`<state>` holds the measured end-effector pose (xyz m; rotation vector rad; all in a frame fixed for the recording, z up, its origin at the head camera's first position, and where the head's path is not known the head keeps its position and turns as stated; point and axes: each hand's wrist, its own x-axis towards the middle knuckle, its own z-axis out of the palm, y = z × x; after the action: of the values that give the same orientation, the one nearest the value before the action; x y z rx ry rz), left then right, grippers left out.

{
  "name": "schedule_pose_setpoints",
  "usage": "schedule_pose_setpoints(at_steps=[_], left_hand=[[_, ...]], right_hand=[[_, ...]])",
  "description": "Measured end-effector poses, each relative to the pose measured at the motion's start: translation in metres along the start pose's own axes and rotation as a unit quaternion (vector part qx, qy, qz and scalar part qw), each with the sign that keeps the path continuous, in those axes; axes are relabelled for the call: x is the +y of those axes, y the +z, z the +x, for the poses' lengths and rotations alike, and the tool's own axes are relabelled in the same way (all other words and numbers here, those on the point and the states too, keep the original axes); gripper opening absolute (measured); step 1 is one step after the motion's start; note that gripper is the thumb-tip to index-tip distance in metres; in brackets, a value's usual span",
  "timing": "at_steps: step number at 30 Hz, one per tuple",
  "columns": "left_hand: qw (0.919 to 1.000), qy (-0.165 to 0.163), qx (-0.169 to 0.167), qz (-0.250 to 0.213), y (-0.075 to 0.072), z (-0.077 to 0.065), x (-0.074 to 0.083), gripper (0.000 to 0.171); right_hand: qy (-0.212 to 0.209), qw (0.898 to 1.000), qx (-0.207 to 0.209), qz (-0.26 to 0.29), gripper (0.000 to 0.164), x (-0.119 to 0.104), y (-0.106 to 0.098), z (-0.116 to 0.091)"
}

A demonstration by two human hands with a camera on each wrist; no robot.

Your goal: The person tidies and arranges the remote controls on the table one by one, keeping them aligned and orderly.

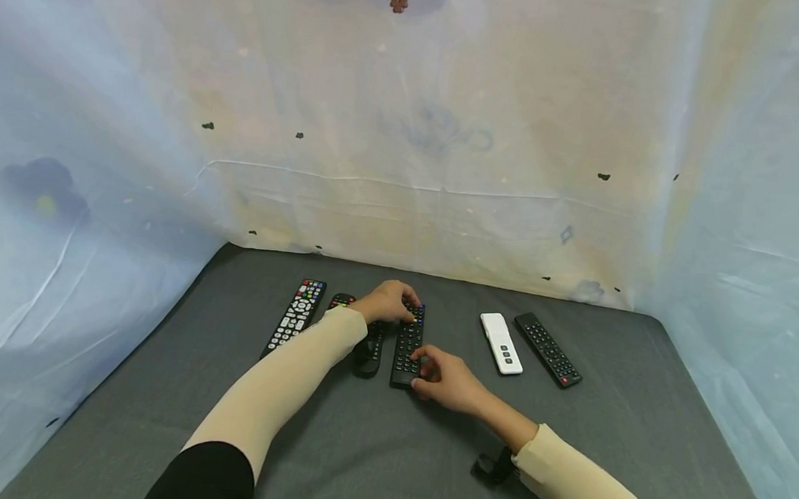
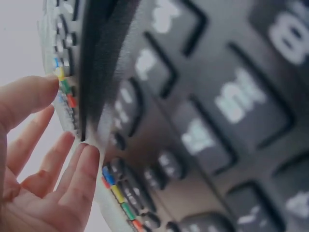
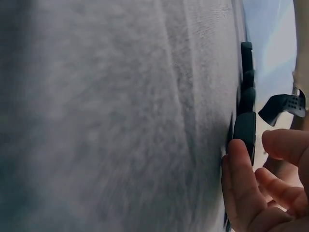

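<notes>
One "8" key [image 2: 288, 38] near touched remote [image 1: 407, 357]

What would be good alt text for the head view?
A person's left grip is at the far end of a black remote, the right grip beside its near end. On the grey table, more black remotes lie left, a white remote and another black remote right.

"Where's the left hand [image 1: 389, 301]?"
"Farther forward, left arm [image 1: 288, 391] slanting up and inward, thumb [image 2: 26, 99] and fingers [image 2: 87, 174] parted."
"And the right hand [image 1: 452, 381]?"
"Nearer the body, right arm [image 1: 581, 478] angled inward, its thumb [image 3: 287, 145] also clear of the fingers [image 3: 245, 181]."
</notes>
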<state>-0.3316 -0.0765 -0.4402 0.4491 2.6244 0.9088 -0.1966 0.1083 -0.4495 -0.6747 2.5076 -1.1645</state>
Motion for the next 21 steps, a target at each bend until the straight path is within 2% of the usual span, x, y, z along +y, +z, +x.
schedule_pose_setpoints(at_steps=[5,11,16,21], left_hand=[[0.9996,0.022,0.011,-0.013,-0.004,0.0,0.003,0.031],[0.9974,0.058,0.015,-0.041,-0.008,0.006,0.015,0.035],[0.9952,0.075,0.016,-0.062,0.007,0.017,0.034,0.036],[0.9948,0.075,0.013,-0.068,0.031,0.031,0.055,0.036]], right_hand=[[0.001,0.999,0.011,0.031,0.032,0.003,-0.01,-0.014],[0.002,0.998,0.066,0.02,0.025,0.014,-0.029,-0.026],[0.019,0.991,0.132,-0.023,0.019,0.022,-0.042,-0.035],[0.051,0.976,0.201,-0.066,0.018,0.033,-0.055,-0.046]])
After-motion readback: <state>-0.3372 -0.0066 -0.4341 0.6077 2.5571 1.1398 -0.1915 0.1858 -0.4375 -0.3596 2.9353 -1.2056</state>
